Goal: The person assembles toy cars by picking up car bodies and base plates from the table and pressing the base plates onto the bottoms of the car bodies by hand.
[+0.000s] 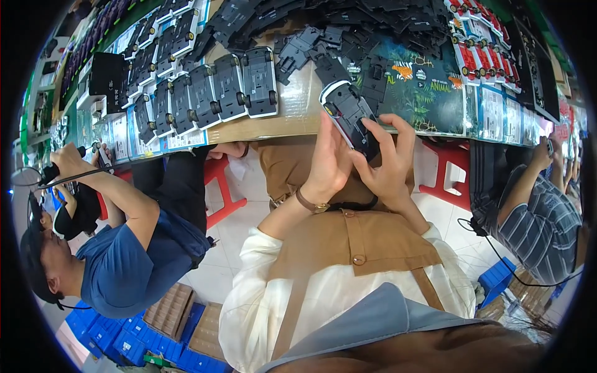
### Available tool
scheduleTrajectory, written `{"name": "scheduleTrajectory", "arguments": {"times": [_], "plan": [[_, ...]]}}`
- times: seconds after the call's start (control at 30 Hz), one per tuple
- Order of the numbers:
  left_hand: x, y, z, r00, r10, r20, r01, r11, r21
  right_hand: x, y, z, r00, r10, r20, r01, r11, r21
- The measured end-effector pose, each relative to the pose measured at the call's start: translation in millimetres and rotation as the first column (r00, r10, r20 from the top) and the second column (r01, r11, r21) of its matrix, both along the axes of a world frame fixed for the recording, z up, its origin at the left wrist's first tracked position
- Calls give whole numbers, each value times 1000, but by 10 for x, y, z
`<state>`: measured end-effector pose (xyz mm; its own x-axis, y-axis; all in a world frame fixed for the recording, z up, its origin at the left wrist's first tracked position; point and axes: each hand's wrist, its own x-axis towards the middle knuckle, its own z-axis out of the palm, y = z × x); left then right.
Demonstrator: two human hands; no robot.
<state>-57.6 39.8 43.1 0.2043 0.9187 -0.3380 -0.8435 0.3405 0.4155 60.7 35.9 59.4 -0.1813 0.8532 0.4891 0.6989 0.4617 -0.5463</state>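
Observation:
A toy car (349,112) with a white body lies underside up, its black base plate facing me, over the near edge of the table. My left hand (331,158) is closed around its left side, with the palm partly beneath it. My right hand (392,158) grips the near end, its fingers bent and fingertips against the black base plate and the car's side. Just past the car, loose black base plates (373,81) lie on the table. To the left stands a row of similar upturned cars (227,87), white-edged with black undersides.
A large heap of black base plates (311,15) covers the far table. Red toy cars (482,59) stand in rows at right. A person in a blue shirt (130,242) works at left, another in a striped shirt (538,217) at right. Red stools (448,171) flank me; blue bins (134,332) are behind.

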Motion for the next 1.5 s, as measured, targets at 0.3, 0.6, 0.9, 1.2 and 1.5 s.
{"name": "scheduleTrajectory", "arguments": {"times": [0.3,0.6,0.9,1.2,1.5], "plan": [[28,19,-46,994,55,-94,-49,997,65,-17,-16,-102,997,11,-78,-15,999,-45],[22,86,-7,982,56,-178,-48,998,49,70,26,-127,693,-92,-715,-238,907,-347],[-81,153,58,981,117,-152,-110,992,55,64,137,-196,457,-221,-862,-440,786,-435],[-1307,353,485,779,256,-572,-181,966,186,481,50,-374,547,-315,-776,-216,842,-494],[-4118,741,653,171,354,-919,-534,817,216,738,88,-479,488,-295,-822,-258,850,-459]]}}
